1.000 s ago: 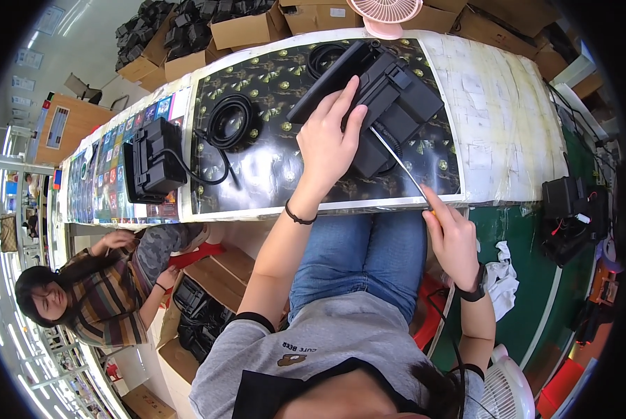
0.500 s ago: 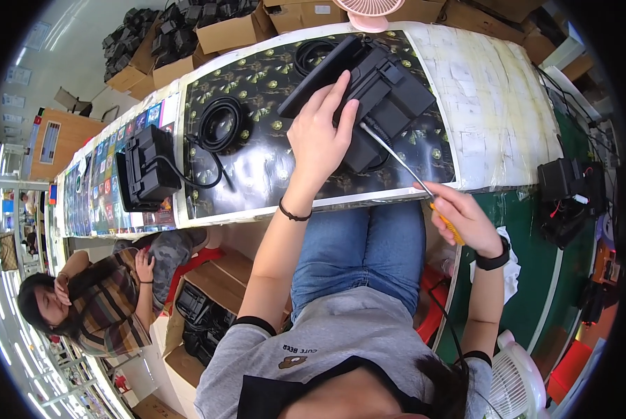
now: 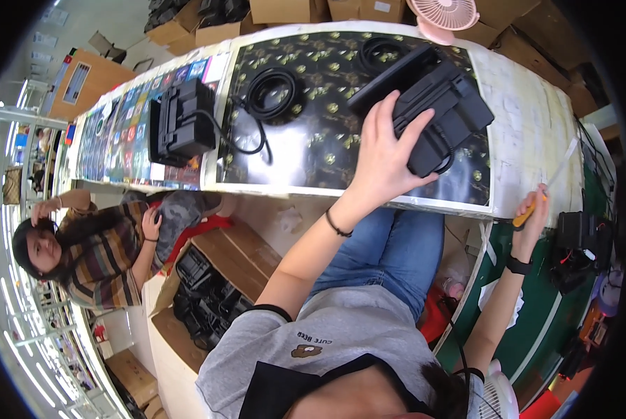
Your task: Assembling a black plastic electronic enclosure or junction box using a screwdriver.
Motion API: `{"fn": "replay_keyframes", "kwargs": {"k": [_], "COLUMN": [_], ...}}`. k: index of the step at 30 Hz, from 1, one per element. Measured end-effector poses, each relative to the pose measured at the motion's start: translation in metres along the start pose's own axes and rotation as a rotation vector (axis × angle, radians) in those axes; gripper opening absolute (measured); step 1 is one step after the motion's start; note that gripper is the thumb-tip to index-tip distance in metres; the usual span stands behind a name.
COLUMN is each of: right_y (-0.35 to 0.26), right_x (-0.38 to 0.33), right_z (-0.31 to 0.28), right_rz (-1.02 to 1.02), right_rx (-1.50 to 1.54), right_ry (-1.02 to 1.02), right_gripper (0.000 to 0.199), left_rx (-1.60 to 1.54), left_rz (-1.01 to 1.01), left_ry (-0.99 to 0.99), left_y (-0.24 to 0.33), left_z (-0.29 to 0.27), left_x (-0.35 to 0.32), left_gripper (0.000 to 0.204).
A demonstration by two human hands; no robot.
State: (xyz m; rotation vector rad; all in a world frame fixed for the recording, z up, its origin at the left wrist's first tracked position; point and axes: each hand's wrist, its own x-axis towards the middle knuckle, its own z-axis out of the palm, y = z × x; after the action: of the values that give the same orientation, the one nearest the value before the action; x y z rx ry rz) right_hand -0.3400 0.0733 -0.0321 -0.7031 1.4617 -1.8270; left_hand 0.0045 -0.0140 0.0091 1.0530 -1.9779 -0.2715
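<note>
A black plastic device (image 3: 459, 101) with a flat panel and a cord sits at the table's right-middle part. My left hand (image 3: 390, 150) grips its near side, fingers over the top and thumb along the housing. Away to the right, by the table's near edge, my right hand (image 3: 533, 213) is closed round the yellow-orange handle of a screwdriver (image 3: 559, 167). The screwdriver's long metal shaft points up and away from the device. A similar black device (image 3: 182, 122) stands farther left, its cable running to a black coil (image 3: 271, 94).
A pink fan (image 3: 444, 15) stands at the table's far edge. Below the table, a cardboard box (image 3: 247, 255) holds several black devices. A seated person (image 3: 103, 251) is at the left. More black parts (image 3: 575, 244) lie on the green surface (image 3: 536, 307) at the right.
My right hand has carried the screwdriver away from the device, out to the right. My left hand stays on the device and now grips its near side. The whole view has shifted.
</note>
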Motion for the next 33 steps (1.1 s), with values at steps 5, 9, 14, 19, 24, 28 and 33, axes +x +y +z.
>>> {"fn": "replay_keyframes", "kwargs": {"k": [5, 9, 14, 19, 24, 28, 33], "right_y": [-0.064, -0.124, -0.137, -0.131, -0.125, -0.123, -0.126], "right_x": [-0.017, -0.076, -0.135, -0.179, -0.185, -0.188, -0.182], "right_z": [0.0, -0.002, -0.047, -0.049, -0.035, -0.04, -0.034], "right_rz": [-0.01, 0.16, 0.301, 0.432, 0.467, 0.394, 0.344], "right_rx": [-0.031, -0.974, -0.732, -0.756, -0.859, -0.816, -0.854], "right_ry": [-0.225, -0.537, -0.534, -0.372, -0.417, -0.459, -0.386], "right_gripper": [0.018, 0.019, 0.025, 0.019, 0.018, 0.02, 0.022], "left_rx": [0.005, 0.08, 0.153, 0.232, 0.312, 0.29, 0.335], "left_rz": [-0.008, 0.034, -0.002, -0.04, -0.068, -0.066, -0.085], "left_ry": [0.025, 0.045, -0.013, 0.018, 0.06, 0.03, 0.017], "left_y": [-0.003, -0.011, -0.011, -0.02, -0.031, -0.039, -0.035], "left_z": [0.002, -0.011, -0.041, -0.066, -0.079, -0.088, -0.106], "left_x": [0.001, -0.008, -0.024, -0.045, -0.059, -0.067, -0.074], "left_gripper": [0.099, 0.097, 0.097, 0.099, 0.101, 0.102, 0.101]}}
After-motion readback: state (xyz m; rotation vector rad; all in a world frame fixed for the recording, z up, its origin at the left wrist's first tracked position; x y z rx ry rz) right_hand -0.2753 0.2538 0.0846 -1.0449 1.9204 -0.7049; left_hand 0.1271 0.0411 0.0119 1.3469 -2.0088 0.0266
